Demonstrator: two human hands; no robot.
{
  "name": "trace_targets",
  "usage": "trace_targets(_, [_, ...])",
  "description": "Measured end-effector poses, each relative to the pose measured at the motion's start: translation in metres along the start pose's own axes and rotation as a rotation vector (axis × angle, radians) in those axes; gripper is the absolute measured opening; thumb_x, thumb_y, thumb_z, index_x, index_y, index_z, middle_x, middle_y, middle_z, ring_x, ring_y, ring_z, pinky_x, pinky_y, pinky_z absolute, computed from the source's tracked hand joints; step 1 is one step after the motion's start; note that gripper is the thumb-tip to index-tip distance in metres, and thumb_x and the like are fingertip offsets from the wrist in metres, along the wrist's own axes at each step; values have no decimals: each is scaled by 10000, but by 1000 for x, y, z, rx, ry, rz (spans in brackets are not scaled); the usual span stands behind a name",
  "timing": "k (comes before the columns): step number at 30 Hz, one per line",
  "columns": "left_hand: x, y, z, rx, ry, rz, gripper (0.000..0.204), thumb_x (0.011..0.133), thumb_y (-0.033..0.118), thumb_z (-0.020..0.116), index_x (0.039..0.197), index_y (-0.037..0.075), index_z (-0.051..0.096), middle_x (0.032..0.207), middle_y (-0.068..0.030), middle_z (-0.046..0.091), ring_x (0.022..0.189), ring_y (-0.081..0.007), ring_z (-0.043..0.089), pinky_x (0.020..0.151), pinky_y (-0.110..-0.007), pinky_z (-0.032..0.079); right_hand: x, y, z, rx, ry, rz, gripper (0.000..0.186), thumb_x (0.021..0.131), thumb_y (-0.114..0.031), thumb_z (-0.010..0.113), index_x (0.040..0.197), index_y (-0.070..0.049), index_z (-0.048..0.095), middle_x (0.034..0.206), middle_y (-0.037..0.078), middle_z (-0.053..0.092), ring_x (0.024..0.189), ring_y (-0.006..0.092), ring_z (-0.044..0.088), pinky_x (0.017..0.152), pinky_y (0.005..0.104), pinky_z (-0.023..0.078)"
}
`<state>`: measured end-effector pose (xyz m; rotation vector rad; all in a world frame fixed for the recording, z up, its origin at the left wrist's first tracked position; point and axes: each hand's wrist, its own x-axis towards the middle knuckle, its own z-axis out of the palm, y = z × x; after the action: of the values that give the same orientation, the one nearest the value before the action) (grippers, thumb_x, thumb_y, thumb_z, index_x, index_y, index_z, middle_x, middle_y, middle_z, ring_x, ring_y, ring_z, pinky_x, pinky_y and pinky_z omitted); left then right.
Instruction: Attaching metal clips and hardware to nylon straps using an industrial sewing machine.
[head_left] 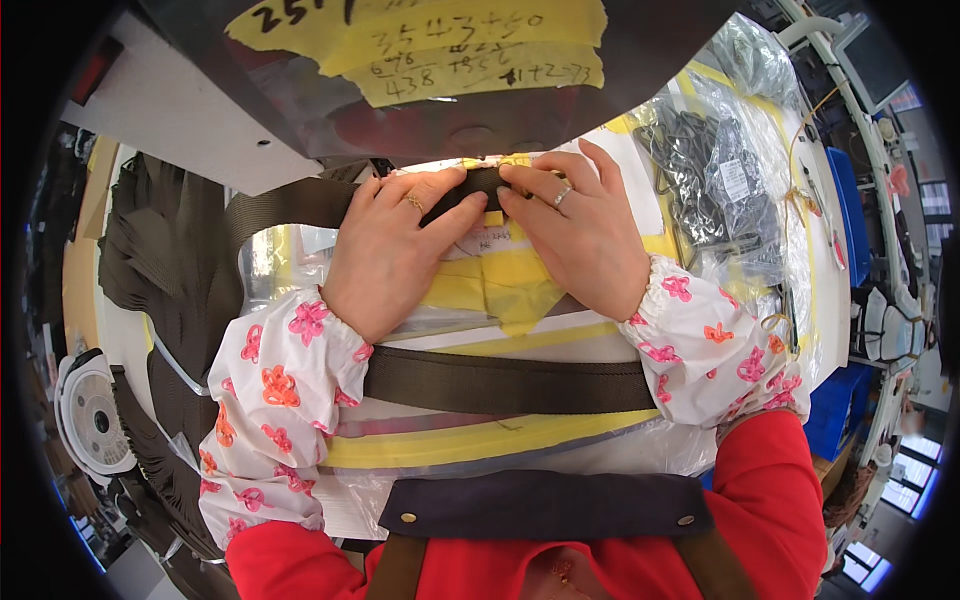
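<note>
Beneath a sewing machine's dark head (440, 130), a dark olive webbing strap (285, 205) runs in from the left, under my left hand. My left hand (385, 250) presses down on it, fingers closed, thumb and forefinger gripping near its short end. Opposite, my right hand (590, 240), with a ring on one finger, pinches the strap's right end between thumb and forefinger. The needle area is mostly hidden by the machine head and my fingers; light glows there. Nearer my body, another flat stretch of olive webbing (510, 383) crosses between my forearms.
Bundled olive webbing (165, 250) hangs at the left, above a round white device (95, 415). Yellow tape (520, 285) covers parts of the work surface. A clear plastic bag of dark pieces (715, 185) lies at the right, near scissors (836, 245) and blue bins (848, 215).
</note>
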<state>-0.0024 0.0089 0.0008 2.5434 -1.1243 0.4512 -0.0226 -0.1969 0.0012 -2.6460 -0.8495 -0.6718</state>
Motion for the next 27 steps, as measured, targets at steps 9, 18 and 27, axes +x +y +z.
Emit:
trace_targets(9, [2,4,-2,-59,45,-75,328,704,1,603,1018,91,627,1108,-104,548,1005,-297,521,884,-390,400,2,1,4,-7,-28,-27,186,694,-59,636,879,-79,639,1031,-2,620,932,181,542,958,497,302])
trace_targets(18, [3,2,-1,-76,16,-86,315,723,6,581,1016,112,626,1136,-138,533,1034,-312,512,871,-383,394,5,5,5,-52,5,-57,159,705,-88,579,856,-102,627,1010,-21,619,927,155,533,973,504,294])
trace_targets(27, [4,-1,0,-32,22,-64,283,730,50,579,1009,95,611,1118,-127,558,1052,-271,520,865,-380,394,5,5,8,-11,26,-37,145,703,-86,590,842,-98,629,1000,-26,624,925,155,538,967,495,305])
